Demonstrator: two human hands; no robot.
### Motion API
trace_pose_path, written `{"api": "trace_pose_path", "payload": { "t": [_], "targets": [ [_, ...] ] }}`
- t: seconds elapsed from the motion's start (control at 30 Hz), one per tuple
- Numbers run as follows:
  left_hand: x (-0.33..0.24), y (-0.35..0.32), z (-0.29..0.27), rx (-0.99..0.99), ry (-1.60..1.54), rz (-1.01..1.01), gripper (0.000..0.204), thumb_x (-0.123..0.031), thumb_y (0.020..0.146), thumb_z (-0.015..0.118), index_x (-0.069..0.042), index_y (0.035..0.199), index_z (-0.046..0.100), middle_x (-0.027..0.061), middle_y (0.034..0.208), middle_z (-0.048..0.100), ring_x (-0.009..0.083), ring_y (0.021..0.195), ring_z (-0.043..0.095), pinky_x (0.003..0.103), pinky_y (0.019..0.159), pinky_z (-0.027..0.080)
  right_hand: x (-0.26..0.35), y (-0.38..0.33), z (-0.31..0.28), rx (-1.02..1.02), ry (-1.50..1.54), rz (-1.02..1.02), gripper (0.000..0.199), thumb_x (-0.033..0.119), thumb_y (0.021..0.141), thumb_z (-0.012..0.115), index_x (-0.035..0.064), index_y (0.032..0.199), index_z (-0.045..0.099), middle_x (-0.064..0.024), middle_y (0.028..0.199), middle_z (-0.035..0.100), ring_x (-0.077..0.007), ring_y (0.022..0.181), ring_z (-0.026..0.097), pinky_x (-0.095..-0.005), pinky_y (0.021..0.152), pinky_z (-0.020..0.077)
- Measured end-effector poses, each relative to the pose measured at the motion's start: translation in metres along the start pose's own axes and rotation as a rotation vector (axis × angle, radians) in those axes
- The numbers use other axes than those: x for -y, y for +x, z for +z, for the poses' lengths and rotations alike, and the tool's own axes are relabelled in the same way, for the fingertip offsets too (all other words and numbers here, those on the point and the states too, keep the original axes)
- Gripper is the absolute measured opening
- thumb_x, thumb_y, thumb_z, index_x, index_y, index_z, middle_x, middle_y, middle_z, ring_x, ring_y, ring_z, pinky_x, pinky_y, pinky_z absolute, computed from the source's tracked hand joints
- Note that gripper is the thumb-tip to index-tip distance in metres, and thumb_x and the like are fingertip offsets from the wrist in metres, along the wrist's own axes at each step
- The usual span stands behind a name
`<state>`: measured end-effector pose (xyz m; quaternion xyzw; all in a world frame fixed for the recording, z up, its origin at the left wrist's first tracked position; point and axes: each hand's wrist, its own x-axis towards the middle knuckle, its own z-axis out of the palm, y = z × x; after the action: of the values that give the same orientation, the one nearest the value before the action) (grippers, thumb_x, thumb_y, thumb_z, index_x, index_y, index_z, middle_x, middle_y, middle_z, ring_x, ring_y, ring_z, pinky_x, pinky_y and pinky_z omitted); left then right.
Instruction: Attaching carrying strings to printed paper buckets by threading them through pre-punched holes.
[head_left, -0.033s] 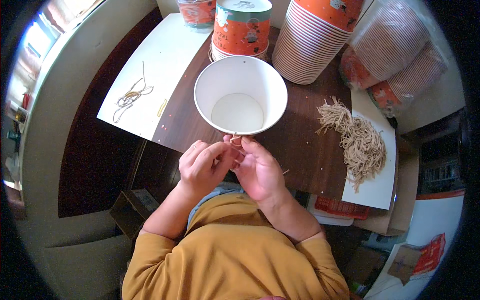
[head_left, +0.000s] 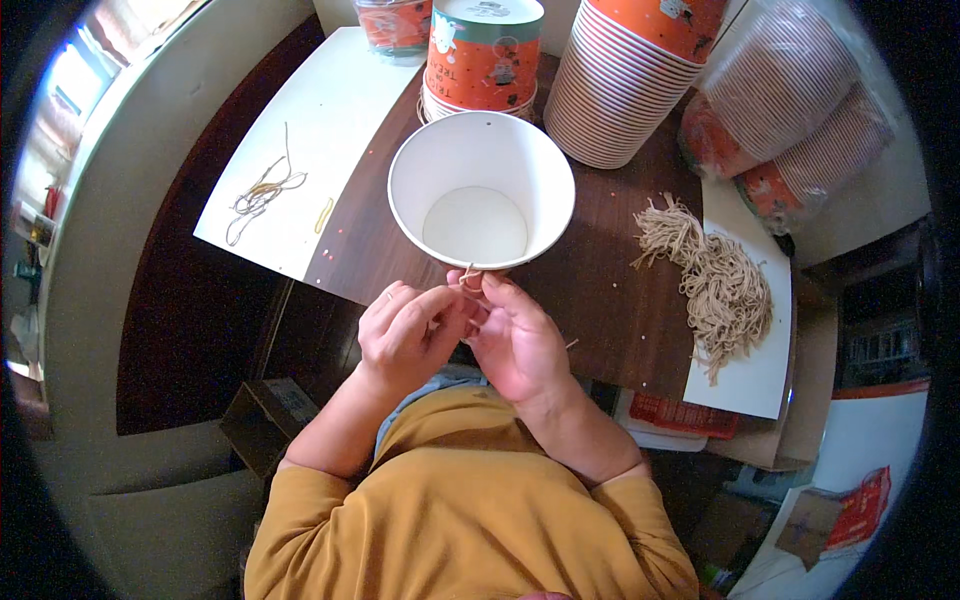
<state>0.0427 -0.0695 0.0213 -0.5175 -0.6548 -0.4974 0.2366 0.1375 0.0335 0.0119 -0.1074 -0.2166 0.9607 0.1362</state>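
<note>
A white-lined paper bucket (head_left: 480, 160) stands on the brown table with its open mouth tilted toward me. At the near edge of its rim, a thin beige cord (head_left: 467, 277) comes out and runs down between my fingers. My left hand (head_left: 405, 328) is closed, thumb and forefinger pinched together on the cord just below the rim. Beside it, my right hand (head_left: 517, 335) is turned partly palm up, its thumb and fingertips pinching the cord close against the bucket. Its other fingers are partly hidden behind the left hand.
A heap of cut beige cords (head_left: 720, 285) lies at the right. Loose cords (head_left: 265, 195) and a short yellow piece (head_left: 324, 215) rest on the white board at the left. Behind stand an upturned orange bucket (head_left: 485, 65), a tall bucket stack (head_left: 625, 90) and bagged buckets (head_left: 790, 100).
</note>
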Motion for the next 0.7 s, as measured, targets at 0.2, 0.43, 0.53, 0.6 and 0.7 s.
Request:
{"api": "trace_pose_path", "payload": {
  "t": [0.2,0.43,0.53,0.6,0.7],
  "targets": [
    [-0.002,0.006,-0.001,0.034,0.004,0.059,0.02,0.002,0.07,0.071,-0.003,0.087,0.064,0.0032,0.062,0.055,0.0158,0.047,0.048,0.028,0.044,0.038,-0.003,0.002,-0.002,-0.018,0.003,-0.013,0.02,0.02,0.093,0.054,0.0067,0.105,0.063,-0.0071,0.11,0.063,-0.0165,0.104,0.057,-0.0338,0.091,0.0441],
    [-0.007,0.006,0.001,0.052,0.019,-0.124,0.022,0.0,0.069,0.072,-0.004,0.09,0.066,0.0018,0.058,0.051,0.0156,0.046,0.048,0.028,0.043,0.039,-0.007,0.001,0.001,-0.016,0.003,-0.05,0.023,0.016,0.094,0.053,0.0029,0.109,0.063,-0.0081,0.113,0.063,-0.0175,0.105,0.057,-0.0335,0.094,0.0436],
    [-0.008,0.007,0.001,0.074,0.0,-0.161,0.023,-0.001,0.069,0.073,-0.004,0.091,0.066,0.0014,0.058,0.051,0.015,0.046,0.048,0.027,0.044,0.04,-0.01,0.0,0.004,-0.097,-0.091,-0.128,0.023,0.014,0.094,0.052,0.0026,0.109,0.065,-0.0096,0.115,0.063,-0.0175,0.108,0.057,-0.0327,0.095,0.043],
    [-0.01,0.008,0.004,0.044,-0.005,-0.169,0.022,0.0,0.069,0.072,-0.005,0.089,0.065,0.0018,0.057,0.051,0.015,0.045,0.048,0.027,0.043,0.041,-0.011,0.0,0.005,-0.09,-0.127,-0.187,0.023,0.012,0.093,0.052,0.002,0.108,0.066,-0.011,0.115,0.063,-0.0178,0.109,0.056,-0.0321,0.097,0.0422],
    [-0.01,0.006,0.008,0.04,0.04,-0.168,0.018,0.0,0.07,0.071,-0.005,0.084,0.062,0.0025,0.057,0.049,0.0169,0.046,0.048,0.028,0.044,0.041,-0.012,0.0,0.006,-0.143,-0.205,-0.2,0.023,0.011,0.093,0.052,0.0011,0.108,0.066,-0.0115,0.115,0.063,-0.018,0.108,0.057,-0.0314,0.097,0.0421]
  ]
}}
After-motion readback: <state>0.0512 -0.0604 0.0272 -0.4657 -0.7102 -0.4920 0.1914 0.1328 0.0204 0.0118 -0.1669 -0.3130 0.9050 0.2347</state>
